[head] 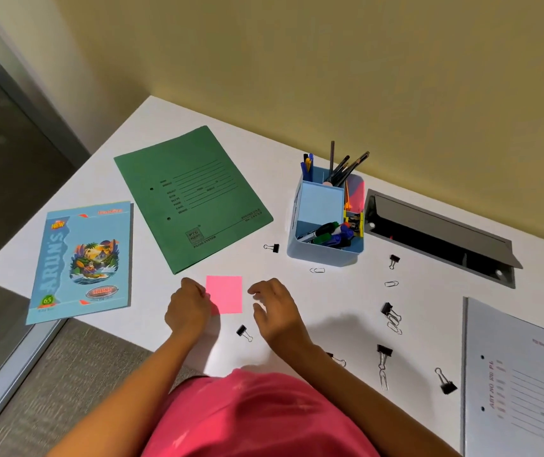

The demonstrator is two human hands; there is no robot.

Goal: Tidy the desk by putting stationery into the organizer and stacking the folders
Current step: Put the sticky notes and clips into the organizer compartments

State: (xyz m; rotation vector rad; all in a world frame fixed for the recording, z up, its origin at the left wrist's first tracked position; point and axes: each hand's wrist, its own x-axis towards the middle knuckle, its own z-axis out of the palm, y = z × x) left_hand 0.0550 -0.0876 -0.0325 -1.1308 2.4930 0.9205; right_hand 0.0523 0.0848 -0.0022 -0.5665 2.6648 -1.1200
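Organizer (pixel 323 255) sits toward the back of the worktop (pixel 330 308), part filled: pens upright in the rear slots, markers lying in the front bin, a blue pad in the middle. That part looks done.

Still loose:
- pink note pad (pixel 224 293), flat near the front edge
- binder clips scattered, e.g. one just left of the organizer (pixel 272 248), one by the right wrist (pixel 244 333), more off to the right (pixel 445 382)
- paper clips (pixel 391 284) in front of the organizer

Folders are not stacked. The green folder (pixel 194 199), blue notebook (pixel 82 262) and grey folder (pixel 521 380) lie well apart.

Left hand (pixel 188 308) is curled onto the pad's left edge, apparently pinching it. Right hand (pixel 273 308) hangs just right of the pad, fingers loosely bent, holding nothing.

Judgement: roughly midway. The pad is the step in hand; the clips and the folder stack are left.
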